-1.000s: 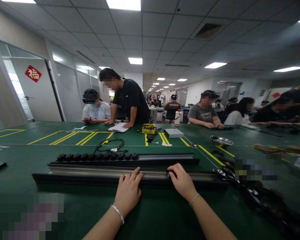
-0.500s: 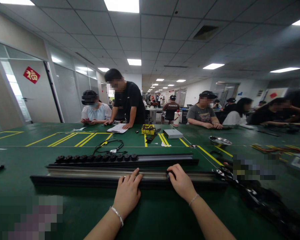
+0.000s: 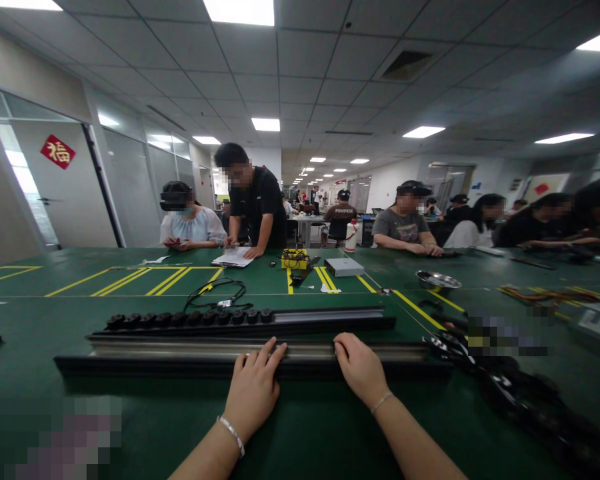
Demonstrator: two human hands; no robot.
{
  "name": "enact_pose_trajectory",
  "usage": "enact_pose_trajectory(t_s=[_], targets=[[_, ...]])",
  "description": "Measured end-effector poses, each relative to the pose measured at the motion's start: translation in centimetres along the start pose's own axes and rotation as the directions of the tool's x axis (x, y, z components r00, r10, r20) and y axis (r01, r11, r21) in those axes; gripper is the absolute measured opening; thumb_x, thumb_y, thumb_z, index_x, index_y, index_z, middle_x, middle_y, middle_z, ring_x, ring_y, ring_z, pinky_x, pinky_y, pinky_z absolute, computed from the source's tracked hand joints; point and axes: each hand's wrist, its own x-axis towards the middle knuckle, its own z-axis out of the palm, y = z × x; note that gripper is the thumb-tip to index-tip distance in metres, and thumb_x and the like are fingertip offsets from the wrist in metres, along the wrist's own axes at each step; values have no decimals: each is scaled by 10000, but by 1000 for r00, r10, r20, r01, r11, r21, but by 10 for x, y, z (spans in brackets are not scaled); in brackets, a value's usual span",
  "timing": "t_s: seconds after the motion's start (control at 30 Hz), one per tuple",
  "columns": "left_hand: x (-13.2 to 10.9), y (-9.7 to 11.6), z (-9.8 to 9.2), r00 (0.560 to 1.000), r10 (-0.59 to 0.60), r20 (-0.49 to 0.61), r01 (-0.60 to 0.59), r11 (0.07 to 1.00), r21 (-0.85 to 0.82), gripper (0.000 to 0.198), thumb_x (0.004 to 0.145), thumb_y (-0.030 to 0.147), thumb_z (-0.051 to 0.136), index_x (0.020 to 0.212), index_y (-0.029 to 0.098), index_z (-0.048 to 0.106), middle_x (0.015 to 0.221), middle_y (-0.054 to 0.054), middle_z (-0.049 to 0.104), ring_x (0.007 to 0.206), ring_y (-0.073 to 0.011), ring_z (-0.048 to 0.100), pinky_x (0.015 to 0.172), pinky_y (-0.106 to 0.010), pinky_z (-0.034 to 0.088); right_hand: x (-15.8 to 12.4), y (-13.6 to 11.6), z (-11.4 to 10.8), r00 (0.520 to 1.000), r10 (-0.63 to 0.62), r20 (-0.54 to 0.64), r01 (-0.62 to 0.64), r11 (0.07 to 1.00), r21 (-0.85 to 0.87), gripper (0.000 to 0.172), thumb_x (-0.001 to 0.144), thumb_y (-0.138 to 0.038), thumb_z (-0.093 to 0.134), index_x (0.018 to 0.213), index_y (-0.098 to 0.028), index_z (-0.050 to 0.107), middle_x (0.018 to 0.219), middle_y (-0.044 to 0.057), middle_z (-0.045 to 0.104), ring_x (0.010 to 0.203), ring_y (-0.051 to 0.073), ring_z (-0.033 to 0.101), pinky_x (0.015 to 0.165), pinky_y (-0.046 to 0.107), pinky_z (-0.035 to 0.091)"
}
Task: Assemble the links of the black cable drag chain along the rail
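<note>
A long black and silver rail (image 3: 170, 352) lies across the green table (image 3: 330, 427) in front of me. My left hand (image 3: 254, 390) rests on its near edge with fingers stretched flat over the metal strip. My right hand (image 3: 361, 369) lies further right on the same rail, fingers curled over its top; what is under them is hidden. Behind it lies a second black rail (image 3: 300, 320) with a row of several black round sockets (image 3: 190, 318) along its left half.
A heap of black parts and cables (image 3: 525, 393) lies at the right. Further back are a black cable loop (image 3: 220, 293), a yellow box (image 3: 293, 258), a grey box (image 3: 345, 266) and a metal bowl (image 3: 439, 281). Several people sit or stand along the far edge.
My head has turned a little to the right, so everything has shifted slightly left. My right hand's fingers have drawn in a bit on the rail. The left hand stays put.
</note>
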Motion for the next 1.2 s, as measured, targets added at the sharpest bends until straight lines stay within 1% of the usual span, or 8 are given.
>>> enact_pose_trajectory(t_s=[0.13, 0.27, 0.47, 0.63, 0.87, 1.2], targets=[[0, 0, -2, 1000, 4, 8, -4, 1000, -3, 652, 706, 126, 431, 1309, 344, 314, 1380, 14, 375, 1072, -204, 456, 907, -382, 280, 1, -1, 0, 998, 56, -2, -56, 998, -29, 223, 830, -245, 341, 884, -228, 557, 880, 17, 603, 775, 155, 556, 676, 268, 387], [0, 1, -2, 1000, 4, -8, -4, 1000, -7, 674, 697, 122, 436, 1315, 351, 296, 1374, 22, 383, 1058, -201, 461, 905, -385, 282, 2, -1, 1, 995, 101, -2, -101, 994, -44, 205, 816, -251, 366, 897, -226, 552, 910, 15, 608, 785, 158, 561, 667, 266, 384], [0, 3, -4, 1000, -8, -7, 8, 1000, -4, 663, 700, 115, 436, 1310, 344, 313, 1376, 12, 382, 1081, -208, 452, 903, -387, 289, 3, 2, 2, 995, 98, -7, -98, 995, -25, 168, 801, -242, 378, 840, -227, 540, 837, 1, 602, 750, 147, 558, 638, 251, 368], [0, 3, -2, 1000, -7, 5, 7, 1000, -10, 643, 704, 124, 434, 1304, 332, 331, 1380, 9, 376, 1107, -212, 438, 925, -399, 277, 3, 4, 4, 995, 95, -21, -95, 995, -17, 157, 793, -231, 379, 811, -228, 536, 819, -2, 596, 743, 142, 553, 626, 245, 365], [-1, 2, 3, 1000, -3, -24, 2, 1000, -27, 615, 713, 137, 441, 1292, 323, 351, 1373, 14, 390, 1201, -217, 362, 958, -398, 252, 3, 3, 3, 993, 116, -15, -116, 993, -2, 152, 795, -236, 377, 809, -224, 529, 817, 2, 590, 725, 142, 549, 620, 247, 365], [-1, -1, 6, 998, 5, -64, -8, 999, -44, 598, 713, 129, 427, 1275, 328, 367, 1367, 23, 399, 1211, -205, 359, 956, -407, 250, 3, 3, 2, 993, 114, -28, -114, 993, 5, 120, 781, -210, 384, 775, -221, 503, 784, -2, 568, 716, 135, 542, 623, 239, 354]])
